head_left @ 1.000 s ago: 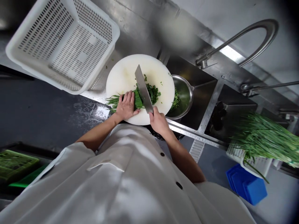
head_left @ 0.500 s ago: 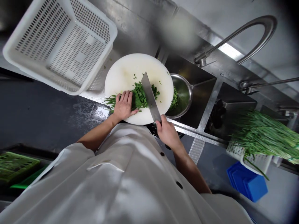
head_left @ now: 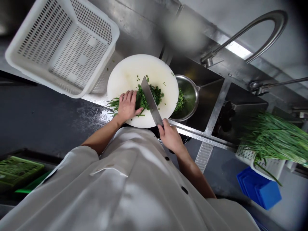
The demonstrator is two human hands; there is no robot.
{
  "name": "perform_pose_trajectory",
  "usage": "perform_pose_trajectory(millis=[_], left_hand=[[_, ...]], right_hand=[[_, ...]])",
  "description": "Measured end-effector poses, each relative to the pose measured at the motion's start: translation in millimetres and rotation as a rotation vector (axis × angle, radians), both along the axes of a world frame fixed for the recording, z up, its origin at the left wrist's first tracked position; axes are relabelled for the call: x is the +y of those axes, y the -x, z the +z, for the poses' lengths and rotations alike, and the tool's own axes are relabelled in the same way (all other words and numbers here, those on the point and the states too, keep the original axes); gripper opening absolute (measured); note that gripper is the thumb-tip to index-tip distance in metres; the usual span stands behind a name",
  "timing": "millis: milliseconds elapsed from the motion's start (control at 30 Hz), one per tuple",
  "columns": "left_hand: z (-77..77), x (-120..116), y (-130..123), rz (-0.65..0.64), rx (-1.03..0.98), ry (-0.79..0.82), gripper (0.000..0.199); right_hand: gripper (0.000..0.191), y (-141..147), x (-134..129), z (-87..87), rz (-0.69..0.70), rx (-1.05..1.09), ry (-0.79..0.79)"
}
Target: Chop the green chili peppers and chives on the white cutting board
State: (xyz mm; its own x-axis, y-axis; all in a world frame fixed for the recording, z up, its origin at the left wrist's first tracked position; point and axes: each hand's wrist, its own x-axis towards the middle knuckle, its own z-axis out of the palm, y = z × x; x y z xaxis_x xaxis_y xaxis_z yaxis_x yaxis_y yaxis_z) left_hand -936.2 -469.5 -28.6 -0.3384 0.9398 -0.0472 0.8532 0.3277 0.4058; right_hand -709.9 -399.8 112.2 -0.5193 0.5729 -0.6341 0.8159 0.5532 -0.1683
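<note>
A round white cutting board (head_left: 125, 72) lies on the counter in front of me. My left hand (head_left: 127, 107) rests over a bundle of green chives (head_left: 140, 100), holding it against the board with the thumb set apart. Leaf tips stick out to the left of that hand. My right hand (head_left: 170, 136) grips the handle of a cleaver (head_left: 151, 99), whose broad blade slants across the bundle at its cut end. Chopped chives (head_left: 157, 93) are heaped right of the blade, and small bits are scattered over the board. The handle is mostly hidden by my fingers.
A metal bowl (head_left: 195, 102) with chopped greens sits partly under the board's right edge, by the sink (head_left: 211, 91). A white perforated basket (head_left: 112, 35) stands at left. Uncut chives (head_left: 279, 138) overhang a white basket (head_left: 267, 166) at right, near blue containers (head_left: 260, 189).
The cleaver has shifted slightly left along the bundle, with my right hand following. More cut pieces lie right of the blade. My left hand keeps nearly the same place.
</note>
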Motion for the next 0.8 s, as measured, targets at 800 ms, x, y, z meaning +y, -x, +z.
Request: perform_pose_trajectory(millis=[800], left_hand=[[-15.4,16,-10,-0.001,0.137,0.079,0.03]], right_hand=[[0.032,20,-5,5.3,0.149,-0.161,0.071]])
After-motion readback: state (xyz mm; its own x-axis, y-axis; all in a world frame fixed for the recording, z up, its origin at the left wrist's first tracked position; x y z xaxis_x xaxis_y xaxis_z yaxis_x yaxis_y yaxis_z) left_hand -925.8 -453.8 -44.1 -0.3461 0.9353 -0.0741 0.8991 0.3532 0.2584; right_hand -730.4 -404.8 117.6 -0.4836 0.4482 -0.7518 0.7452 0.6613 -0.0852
